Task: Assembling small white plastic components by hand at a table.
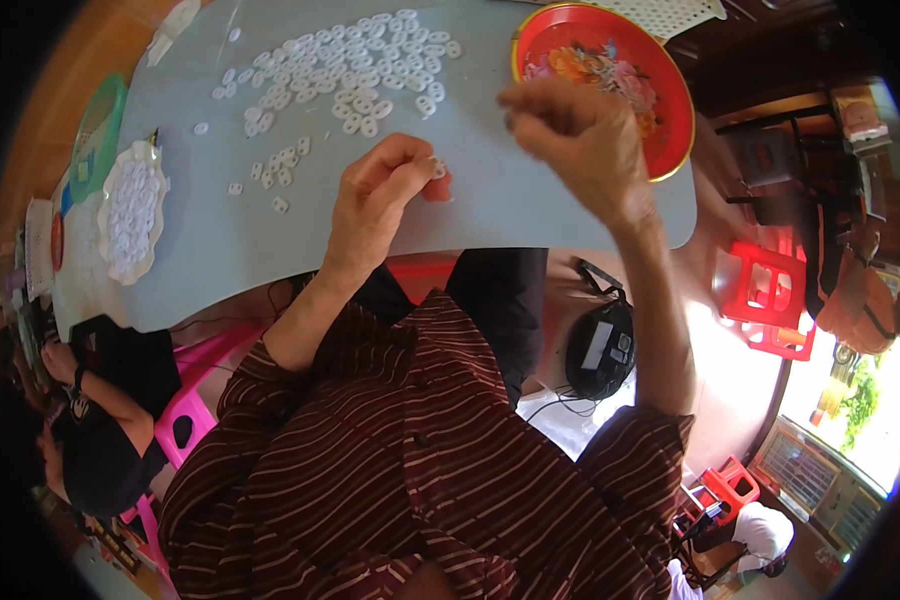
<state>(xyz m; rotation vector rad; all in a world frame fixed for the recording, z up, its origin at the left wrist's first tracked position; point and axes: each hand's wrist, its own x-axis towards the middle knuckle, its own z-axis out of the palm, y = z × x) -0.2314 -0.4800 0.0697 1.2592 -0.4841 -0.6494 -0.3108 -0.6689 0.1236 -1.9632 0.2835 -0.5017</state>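
My left hand (375, 205) is over the near part of the table, thumb and forefinger pinched on a small white plastic piece (438, 168). Something soft and reddish (437, 188) shows just below those fingertips. Further right, my right hand (585, 140) is raised by the near left rim of a round red tray (678, 130) with a flower pattern. Its fingers are curled together, and what they may hold is too small to make out. Beyond my left hand lies a spread of oval white plastic pieces (355, 65) with holes. Several small white pieces (278, 165) sit apart, left of that hand.
At the left of the grey table (205, 200) stands a scalloped white dish (150, 240) full of small white pieces, beside a green basket (95, 140). A person in black (110, 420) sits at the left. Red stools (765, 290) and a black bag (600, 350) are at the right.
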